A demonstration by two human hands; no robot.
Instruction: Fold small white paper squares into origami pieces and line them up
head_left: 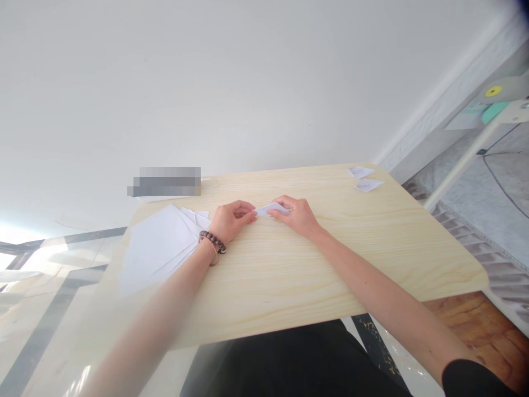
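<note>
A small folded piece of white paper (268, 209) is held between my two hands over the middle of the wooden table (281, 275). My left hand (233, 218), with a beaded bracelet (212, 241) at the wrist, pinches the paper's left tip between thumb and fingers. On the other end, my right hand (298, 214) grips the paper with the thumb in front and the fingers behind. How the folds lie under the fingers is partly hidden.
Several white paper sheets (161, 245) lie spread at the table's left, by my left forearm. Two folded paper pieces (368, 185) rest at the far right corner. A blurred-out dark object (169, 184) stands at the back left. Behind the table rises a white wall (248, 82).
</note>
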